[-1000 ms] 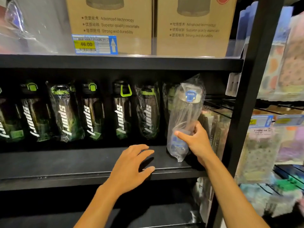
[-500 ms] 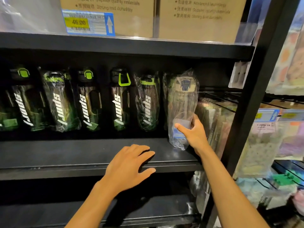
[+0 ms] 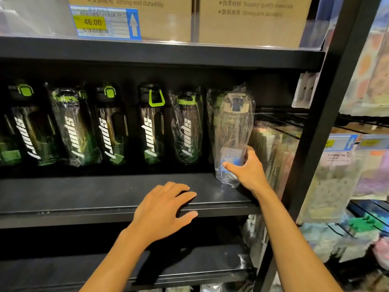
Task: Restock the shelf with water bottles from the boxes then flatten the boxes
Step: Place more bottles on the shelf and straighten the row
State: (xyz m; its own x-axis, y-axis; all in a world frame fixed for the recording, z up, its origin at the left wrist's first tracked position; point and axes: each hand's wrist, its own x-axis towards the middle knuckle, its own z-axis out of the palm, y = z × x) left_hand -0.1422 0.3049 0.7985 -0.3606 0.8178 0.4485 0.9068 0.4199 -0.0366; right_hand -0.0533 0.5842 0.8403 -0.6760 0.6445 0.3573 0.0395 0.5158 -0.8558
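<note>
Pushed back from the shelf's front edge over the last second, the clear plastic-wrapped water bottle [image 3: 231, 131] now stands nearly upright at the right end of the row of black "sport" bottles [image 3: 151, 123], just right of centre in the frame. Its base appears to sit on the black shelf [image 3: 84, 197]. The right hand [image 3: 248, 173] grips it low down, thumb in front and fingers [image 3: 250, 149] curled round the far side. The left hand [image 3: 164, 209] lies flat on the shelf's front lip, fingers spread and holding nothing. This bottle looks as good as placed, so letting go is likely next. Cardboard boxes [image 3: 252, 22] sit on the shelf above.
</note>
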